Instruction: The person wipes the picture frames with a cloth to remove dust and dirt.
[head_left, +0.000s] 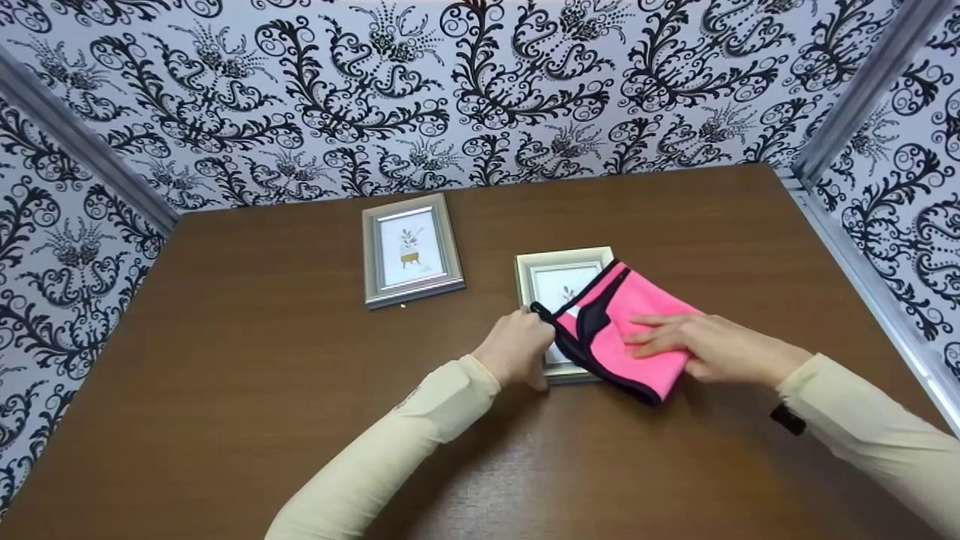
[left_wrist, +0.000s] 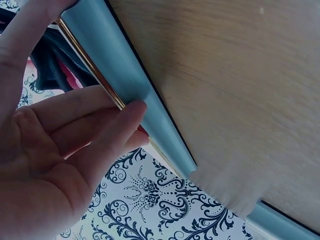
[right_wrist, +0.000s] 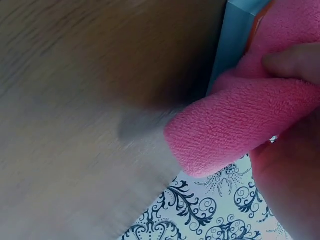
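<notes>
A light-gold picture frame (head_left: pixel 559 258) with a plant print lies right of the table's middle. My left hand (head_left: pixel 517 349) grips its left edge; in the left wrist view, the thumb presses the frame's blue-looking side (left_wrist: pixel 110 55). Over the frame's right part lies a pink fleecy cloth (head_left: pixel 645 315) with black trim. My right hand (head_left: pixel 697 341) holds this cloth against the frame, its fingers spread on top. In the right wrist view, a fold of the pink cloth (right_wrist: pixel 235 120) hangs over the frame's side, hiding part of the grip.
A second picture frame (head_left: pixel 452 255) lies on the brown table (head_left: pixel 247 360), farther back to the left. Walls with black floral patterns (head_left: pixel 420 105) enclose the table at the back and sides. A metal rail (head_left: pixel 877 292) runs along the right edge.
</notes>
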